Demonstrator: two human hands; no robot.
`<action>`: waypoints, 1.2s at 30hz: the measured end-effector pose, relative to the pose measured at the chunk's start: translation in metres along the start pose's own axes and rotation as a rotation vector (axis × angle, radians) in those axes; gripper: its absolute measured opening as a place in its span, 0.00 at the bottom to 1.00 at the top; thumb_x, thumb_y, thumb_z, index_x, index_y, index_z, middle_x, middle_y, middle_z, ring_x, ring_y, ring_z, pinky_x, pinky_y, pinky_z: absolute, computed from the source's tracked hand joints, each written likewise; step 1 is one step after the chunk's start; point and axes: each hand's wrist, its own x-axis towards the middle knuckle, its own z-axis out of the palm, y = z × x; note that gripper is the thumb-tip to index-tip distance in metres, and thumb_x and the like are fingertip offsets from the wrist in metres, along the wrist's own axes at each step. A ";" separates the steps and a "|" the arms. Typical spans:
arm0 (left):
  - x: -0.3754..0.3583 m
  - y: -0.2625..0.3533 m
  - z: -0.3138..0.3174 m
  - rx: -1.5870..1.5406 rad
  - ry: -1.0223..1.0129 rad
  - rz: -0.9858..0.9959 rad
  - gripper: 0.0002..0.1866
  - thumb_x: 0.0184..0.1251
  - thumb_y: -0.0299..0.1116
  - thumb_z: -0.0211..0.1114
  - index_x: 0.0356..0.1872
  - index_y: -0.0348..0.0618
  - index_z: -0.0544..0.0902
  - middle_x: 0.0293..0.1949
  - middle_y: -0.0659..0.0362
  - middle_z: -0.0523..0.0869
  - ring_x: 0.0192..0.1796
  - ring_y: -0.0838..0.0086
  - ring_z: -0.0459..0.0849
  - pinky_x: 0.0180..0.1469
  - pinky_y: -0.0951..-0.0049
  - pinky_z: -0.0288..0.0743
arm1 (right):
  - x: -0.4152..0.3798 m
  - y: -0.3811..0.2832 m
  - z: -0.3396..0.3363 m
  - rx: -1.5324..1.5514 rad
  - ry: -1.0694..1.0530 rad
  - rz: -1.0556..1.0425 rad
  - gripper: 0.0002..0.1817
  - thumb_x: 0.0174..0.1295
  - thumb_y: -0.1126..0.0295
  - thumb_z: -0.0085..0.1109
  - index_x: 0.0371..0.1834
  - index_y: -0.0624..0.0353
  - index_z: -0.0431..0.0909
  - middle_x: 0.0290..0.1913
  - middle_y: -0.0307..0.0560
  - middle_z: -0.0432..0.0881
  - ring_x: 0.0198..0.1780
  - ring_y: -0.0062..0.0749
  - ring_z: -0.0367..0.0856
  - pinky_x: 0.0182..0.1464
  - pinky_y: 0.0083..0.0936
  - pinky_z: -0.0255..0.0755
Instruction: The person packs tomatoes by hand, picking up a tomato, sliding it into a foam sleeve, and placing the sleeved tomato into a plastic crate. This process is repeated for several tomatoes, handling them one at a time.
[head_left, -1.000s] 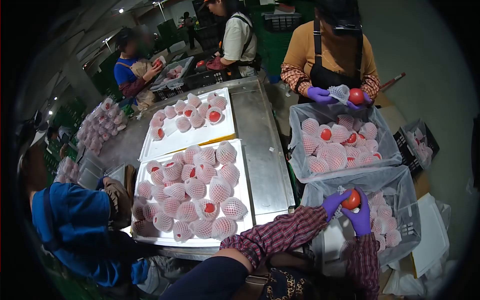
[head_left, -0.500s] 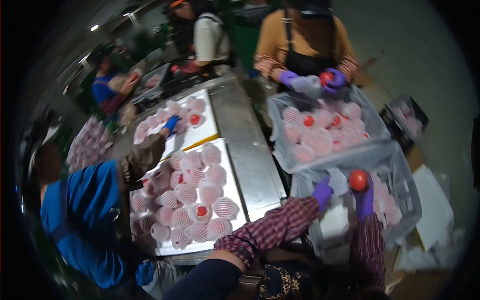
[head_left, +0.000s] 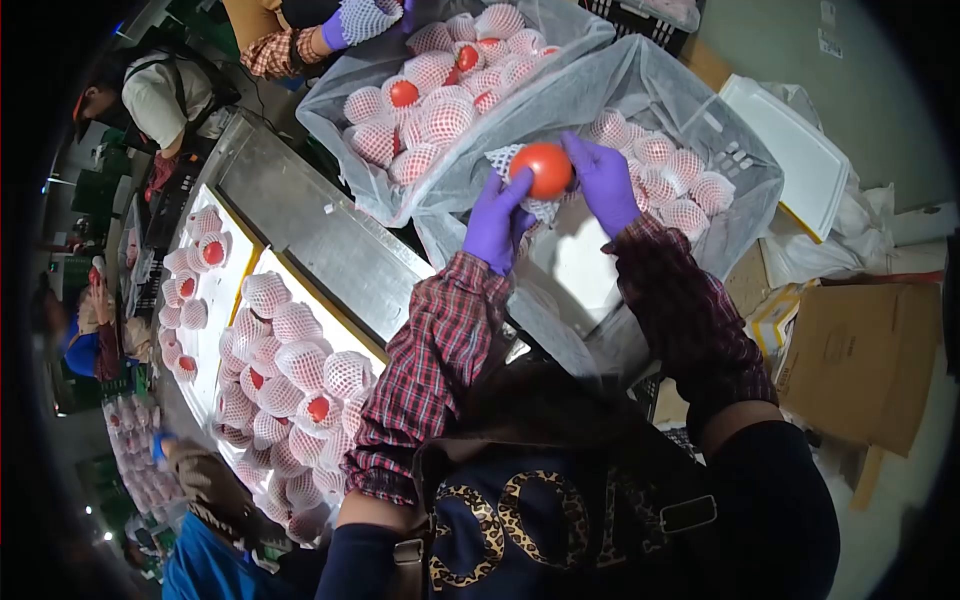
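Over the lined crate [head_left: 765, 185], my two purple-gloved hands meet around a red tomato [head_left: 541, 171]. My left hand [head_left: 497, 218] is closed on a white foam net [head_left: 541, 209], which lies behind and below the tomato. Fingers of my right hand [head_left: 603, 182] press on the tomato's right side. Net-wrapped tomatoes [head_left: 655, 185] lie in the crate's far right part, and a bare white surface shows beneath my hands.
A second lined crate [head_left: 375, 207] of wrapped tomatoes stands beyond, by a co-worker's gloved hand. Wrapped tomatoes [head_left: 300, 365] cover white trays at left, beside a metal table [head_left: 310, 225]. Co-workers stand at left. A cardboard box [head_left: 860, 360] is at right.
The view has turned and shifted toward the crates. My hands have come together, bringing the tomato against the foam net. The blue-sleeved co-worker now appears at the lower left.
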 end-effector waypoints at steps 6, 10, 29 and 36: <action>0.007 0.000 -0.013 -0.222 -0.019 -0.132 0.29 0.65 0.51 0.50 0.58 0.38 0.63 0.54 0.50 0.73 0.53 0.65 0.76 0.53 0.64 0.74 | -0.006 -0.011 0.013 -0.268 -0.148 -0.492 0.28 0.50 0.61 0.63 0.54 0.57 0.69 0.50 0.51 0.71 0.52 0.40 0.71 0.55 0.30 0.65; 0.008 -0.003 -0.008 -0.165 0.087 -0.144 0.30 0.61 0.53 0.55 0.55 0.39 0.67 0.47 0.52 0.78 0.43 0.68 0.81 0.43 0.70 0.78 | -0.009 -0.012 0.015 -0.339 -0.175 -0.461 0.37 0.44 0.66 0.68 0.60 0.55 0.63 0.53 0.49 0.71 0.56 0.38 0.69 0.59 0.29 0.61; 0.004 0.000 -0.001 0.076 0.061 -0.035 0.24 0.63 0.47 0.55 0.54 0.44 0.67 0.49 0.58 0.76 0.51 0.70 0.77 0.50 0.69 0.73 | -0.005 -0.003 0.010 0.028 -0.096 -0.113 0.20 0.61 0.54 0.51 0.46 0.59 0.77 0.30 0.39 0.78 0.28 0.16 0.72 0.32 0.12 0.67; -0.006 0.015 0.004 -0.573 -0.134 -0.176 0.29 0.62 0.43 0.53 0.60 0.36 0.60 0.61 0.46 0.64 0.63 0.55 0.64 0.64 0.52 0.58 | 0.012 0.010 -0.010 0.298 -0.121 0.344 0.15 0.62 0.61 0.49 0.46 0.60 0.75 0.30 0.37 0.76 0.30 0.21 0.73 0.35 0.18 0.68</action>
